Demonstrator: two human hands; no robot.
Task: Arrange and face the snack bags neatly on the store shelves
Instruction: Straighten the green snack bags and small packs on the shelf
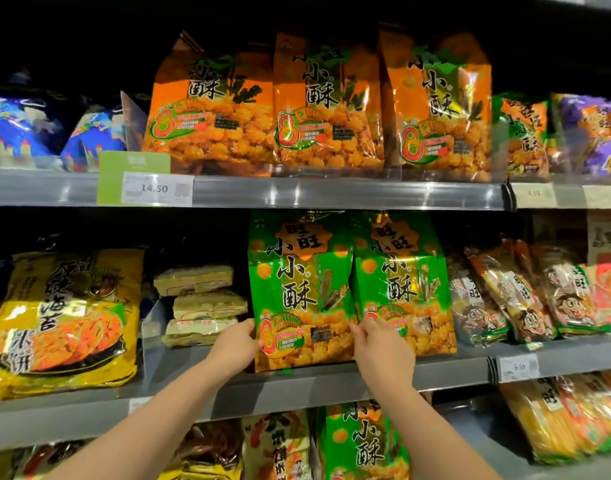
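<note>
Two green snack bags stand upright side by side on the middle shelf. My left hand grips the lower left edge of the left green bag. My right hand pinches that same bag's lower right edge, where it meets the right green bag. Both bags face forward, tops reaching up to the rail of the upper shelf.
Three orange snack bags line the upper shelf, blue bags to their left. A yellow bag and stacked pale packs sit left of my hands, cartoon-printed bags to the right. Another green bag stands below.
</note>
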